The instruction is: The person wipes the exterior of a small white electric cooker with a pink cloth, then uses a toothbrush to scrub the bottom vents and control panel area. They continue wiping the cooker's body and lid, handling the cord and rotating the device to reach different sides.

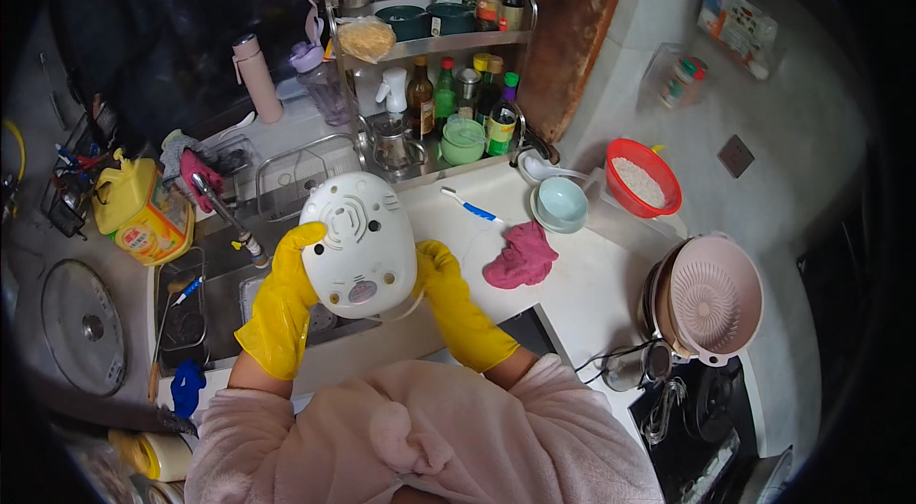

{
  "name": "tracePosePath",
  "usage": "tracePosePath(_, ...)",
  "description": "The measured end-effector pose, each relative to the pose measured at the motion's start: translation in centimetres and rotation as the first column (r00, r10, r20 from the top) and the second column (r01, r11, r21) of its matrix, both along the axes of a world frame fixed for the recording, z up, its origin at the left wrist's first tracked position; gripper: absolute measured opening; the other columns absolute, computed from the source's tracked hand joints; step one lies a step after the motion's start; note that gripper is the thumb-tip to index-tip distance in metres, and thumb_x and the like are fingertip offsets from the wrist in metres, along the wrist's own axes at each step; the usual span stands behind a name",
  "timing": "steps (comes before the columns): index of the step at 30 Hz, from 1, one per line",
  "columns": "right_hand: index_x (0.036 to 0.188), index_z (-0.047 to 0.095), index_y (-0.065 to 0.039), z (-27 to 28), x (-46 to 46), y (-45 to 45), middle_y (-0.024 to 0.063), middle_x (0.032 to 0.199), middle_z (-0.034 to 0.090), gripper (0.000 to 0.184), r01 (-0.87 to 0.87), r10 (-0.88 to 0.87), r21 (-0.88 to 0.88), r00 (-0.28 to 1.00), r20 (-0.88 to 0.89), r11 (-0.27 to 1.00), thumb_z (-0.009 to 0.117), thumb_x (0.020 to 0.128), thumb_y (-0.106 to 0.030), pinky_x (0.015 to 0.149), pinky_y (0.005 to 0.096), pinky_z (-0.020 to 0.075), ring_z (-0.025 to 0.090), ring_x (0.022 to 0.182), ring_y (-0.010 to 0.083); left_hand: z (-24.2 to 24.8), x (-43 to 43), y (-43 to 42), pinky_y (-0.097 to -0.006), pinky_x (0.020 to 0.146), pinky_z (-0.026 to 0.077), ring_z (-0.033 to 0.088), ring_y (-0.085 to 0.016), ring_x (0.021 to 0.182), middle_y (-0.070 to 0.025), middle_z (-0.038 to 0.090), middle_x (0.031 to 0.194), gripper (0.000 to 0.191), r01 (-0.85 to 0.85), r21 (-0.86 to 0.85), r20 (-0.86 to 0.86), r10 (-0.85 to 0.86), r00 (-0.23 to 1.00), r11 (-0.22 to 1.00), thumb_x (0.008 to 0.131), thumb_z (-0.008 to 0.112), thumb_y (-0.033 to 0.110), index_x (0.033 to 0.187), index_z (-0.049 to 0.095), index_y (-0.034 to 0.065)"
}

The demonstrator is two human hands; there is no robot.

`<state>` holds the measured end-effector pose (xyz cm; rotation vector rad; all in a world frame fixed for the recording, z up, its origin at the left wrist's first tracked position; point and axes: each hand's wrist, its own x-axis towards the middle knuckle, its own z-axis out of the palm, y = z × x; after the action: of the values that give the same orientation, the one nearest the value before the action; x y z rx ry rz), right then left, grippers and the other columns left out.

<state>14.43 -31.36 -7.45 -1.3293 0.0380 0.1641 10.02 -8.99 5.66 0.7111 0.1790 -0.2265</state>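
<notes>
Both my hands wear yellow rubber gloves. Between them I hold a white plastic kitchen appliance [361,243], possibly a rice cooker, its underside with vent slots, small feet and a label turned up towards me. My left hand [286,293] grips its left side, the thumb lying over the underside. My right hand [451,296] holds the right edge, its fingers partly hidden behind the body. A pale cord or handle [404,311] curves below it. Under the appliance lies the steel sink [229,289]. A crumpled pink cloth [521,257] and a blue-and-white toothbrush [472,205] rest on the counter to the right.
A chrome faucet [229,217] stands at the left by a yellow detergent jug [143,210]. Behind is a metal rack [436,46] with bottles. To the right are pale blue bowls [562,202], a red basin [644,178] of white grains and a pink colander [715,296].
</notes>
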Motion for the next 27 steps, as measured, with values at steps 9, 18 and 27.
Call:
tracePosePath(9, 0.119, 0.067, -0.004, 0.7, -2.5, 0.1, 0.0145, 0.114, 0.071, 0.031, -0.105, 0.411, -0.450, 0.626, 0.663, 0.887, 0.071, 0.090, -0.016, 0.088, 0.0400, 0.0537, 0.068, 0.100, 0.0342, -1.4, -1.7, -0.1, -0.0501, 0.093, 0.055, 0.069, -0.037, 0.102, -0.0197, 0.070, 0.120, 0.065, -0.015, -0.005, -0.002, 0.015, 1.000, 1.000, 0.078, 0.065, 0.034, 0.136, 0.060, 0.0036)
tracePosePath(18, 0.130, 0.058, -0.001, -8.3, 4.5, -17.3, 0.0187, 0.142, 0.054, 0.088, 0.570, -0.069, -0.822, 0.820, 0.568, 0.003, 0.079, 0.071, -0.063, 0.116, 0.0627, 0.0207, 0.045, 0.134, 0.0435, 2.9, -7.9, 4.8, -0.0493, 0.093, 0.056, 0.069, -0.035, 0.103, -0.0181, 0.070, 0.120, 0.068, -0.451, 0.083, 0.146, 0.437, 0.888, 0.889, 0.078, 0.067, 0.035, 0.138, 0.058, 0.0052)
tracePosePath(27, 0.132, 0.061, -0.004, -9.6, 6.3, -7.8, 0.0239, 0.138, 0.058, 0.066, 0.574, 0.138, -0.792, 0.784, 0.605, 0.210, 0.070, 0.075, -0.036, 0.118, 0.0574, 0.0262, 0.043, 0.134, 0.0522, 3.6, -10.2, 5.8, -0.0478, 0.089, 0.059, 0.070, -0.033, 0.102, -0.0180, 0.070, 0.121, 0.070, -0.607, 0.104, 0.163, 0.589, 0.792, 0.788, 0.079, 0.070, 0.036, 0.140, 0.056, 0.0054)
